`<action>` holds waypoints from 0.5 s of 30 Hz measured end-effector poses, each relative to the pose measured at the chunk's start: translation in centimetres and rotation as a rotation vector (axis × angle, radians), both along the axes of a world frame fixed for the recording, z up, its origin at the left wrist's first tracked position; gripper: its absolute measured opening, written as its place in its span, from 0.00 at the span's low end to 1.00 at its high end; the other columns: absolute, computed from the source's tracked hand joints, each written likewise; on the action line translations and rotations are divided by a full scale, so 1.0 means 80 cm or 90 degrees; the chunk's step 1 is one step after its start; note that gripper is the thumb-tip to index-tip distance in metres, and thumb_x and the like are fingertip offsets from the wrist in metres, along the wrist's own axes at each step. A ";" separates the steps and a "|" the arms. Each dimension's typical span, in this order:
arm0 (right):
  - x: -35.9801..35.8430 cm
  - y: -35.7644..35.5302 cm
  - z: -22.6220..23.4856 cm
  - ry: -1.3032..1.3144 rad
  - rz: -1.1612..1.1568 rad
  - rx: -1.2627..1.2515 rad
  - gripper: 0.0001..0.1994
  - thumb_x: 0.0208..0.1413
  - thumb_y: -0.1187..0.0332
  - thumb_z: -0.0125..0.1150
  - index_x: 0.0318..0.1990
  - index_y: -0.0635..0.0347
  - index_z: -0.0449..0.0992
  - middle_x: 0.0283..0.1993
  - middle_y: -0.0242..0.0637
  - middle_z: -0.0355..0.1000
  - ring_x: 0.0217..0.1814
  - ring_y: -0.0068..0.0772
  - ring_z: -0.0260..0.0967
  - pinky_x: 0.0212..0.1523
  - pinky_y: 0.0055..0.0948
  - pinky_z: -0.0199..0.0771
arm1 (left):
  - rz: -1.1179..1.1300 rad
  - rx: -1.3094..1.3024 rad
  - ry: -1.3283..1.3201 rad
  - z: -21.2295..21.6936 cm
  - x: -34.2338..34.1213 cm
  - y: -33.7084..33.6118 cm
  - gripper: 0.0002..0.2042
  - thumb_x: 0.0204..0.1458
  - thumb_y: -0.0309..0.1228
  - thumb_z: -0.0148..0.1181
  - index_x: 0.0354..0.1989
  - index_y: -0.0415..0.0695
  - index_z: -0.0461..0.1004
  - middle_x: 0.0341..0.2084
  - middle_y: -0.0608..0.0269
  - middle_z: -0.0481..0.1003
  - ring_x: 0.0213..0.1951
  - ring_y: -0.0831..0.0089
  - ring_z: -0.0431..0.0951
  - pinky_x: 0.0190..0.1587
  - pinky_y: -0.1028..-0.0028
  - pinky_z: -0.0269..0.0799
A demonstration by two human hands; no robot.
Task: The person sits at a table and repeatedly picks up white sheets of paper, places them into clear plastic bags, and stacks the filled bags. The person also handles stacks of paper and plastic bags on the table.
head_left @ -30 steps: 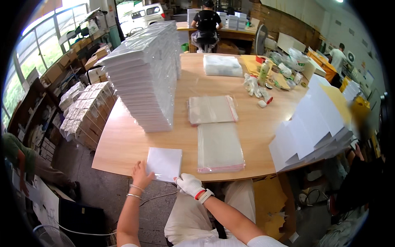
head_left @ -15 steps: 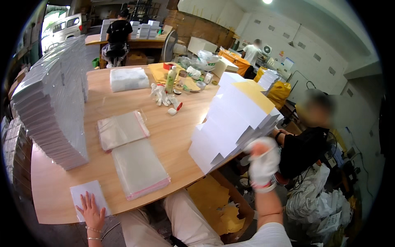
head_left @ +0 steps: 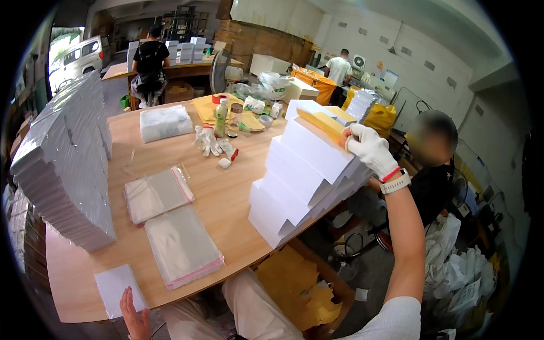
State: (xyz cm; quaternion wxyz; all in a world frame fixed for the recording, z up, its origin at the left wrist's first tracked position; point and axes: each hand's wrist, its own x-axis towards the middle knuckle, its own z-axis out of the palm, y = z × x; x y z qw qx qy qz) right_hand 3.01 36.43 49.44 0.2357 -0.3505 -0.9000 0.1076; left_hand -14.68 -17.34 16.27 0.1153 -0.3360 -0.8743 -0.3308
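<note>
My right hand [head_left: 369, 148], in a white knitted glove, pinches the near edge of a yellow-brown kraft paper sheet [head_left: 322, 124] on top of a tall stack of white paper blocks [head_left: 303, 170]. The sheet is lifted and bent at that edge. At the front left of the table lies a flat white paper pad [head_left: 117, 288]. My bare left hand [head_left: 134, 315] rests at the pad's lower right edge, fingers stretched out and holding nothing. Two piles of clear plastic bags [head_left: 182, 246] with pink edges lie between the pad and the white stack.
A tall stack of plastic-wrapped white packs [head_left: 65, 164] stands at the left of the table [head_left: 232, 187]. Farther back lie white gloves [head_left: 207, 141], a bottle [head_left: 221, 118] and tape rolls. A co-worker [head_left: 430, 181] sits right of the white stack; a carton of kraft scraps [head_left: 294, 283] stands below.
My right hand has moved up to the stack's top and taken hold of the kraft sheet, raising its edge. My left hand has slid back toward the pad's near edge.
</note>
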 end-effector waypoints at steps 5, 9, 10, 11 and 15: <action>0.026 0.042 -0.019 0.370 0.049 0.086 0.10 0.52 0.63 0.51 0.34 0.61 0.72 0.29 0.39 0.71 0.30 0.29 0.67 0.31 0.28 0.66 | -0.021 0.031 -0.018 0.027 0.022 0.005 0.23 0.51 0.31 0.52 0.55 0.38 0.59 0.49 0.47 0.67 0.51 0.57 0.67 0.55 0.65 0.59; 0.077 0.080 -0.167 0.974 0.081 -0.220 0.11 0.59 0.63 0.45 0.41 0.61 0.67 0.33 0.35 0.69 0.33 0.28 0.67 0.33 0.26 0.69 | 0.025 0.094 -0.113 0.014 0.050 -0.025 0.21 0.55 0.33 0.44 0.55 0.35 0.58 0.46 0.49 0.69 0.47 0.60 0.69 0.50 0.67 0.63; 0.121 0.097 -0.253 0.895 -0.057 -0.192 0.10 0.60 0.64 0.42 0.41 0.61 0.66 0.34 0.37 0.69 0.34 0.27 0.67 0.35 0.28 0.69 | 0.011 0.104 -0.136 0.002 0.049 -0.020 0.20 0.55 0.32 0.44 0.55 0.35 0.59 0.43 0.51 0.70 0.44 0.61 0.71 0.48 0.68 0.64; 0.161 0.113 -0.359 0.747 -0.261 -0.296 0.14 0.58 0.60 0.45 0.41 0.61 0.67 0.35 0.39 0.70 0.36 0.28 0.67 0.36 0.31 0.69 | 0.010 0.123 -0.154 -0.011 0.051 -0.020 0.19 0.55 0.30 0.44 0.54 0.35 0.60 0.40 0.52 0.72 0.41 0.63 0.72 0.45 0.69 0.66; 0.202 -0.030 -0.609 -0.129 -0.466 -0.254 0.19 0.52 0.55 0.46 0.45 0.60 0.69 0.46 0.50 0.69 0.48 0.46 0.68 0.43 0.39 0.69 | 0.027 0.112 -0.216 -0.007 0.074 -0.019 0.18 0.53 0.24 0.47 0.53 0.35 0.61 0.33 0.54 0.73 0.35 0.66 0.75 0.40 0.71 0.69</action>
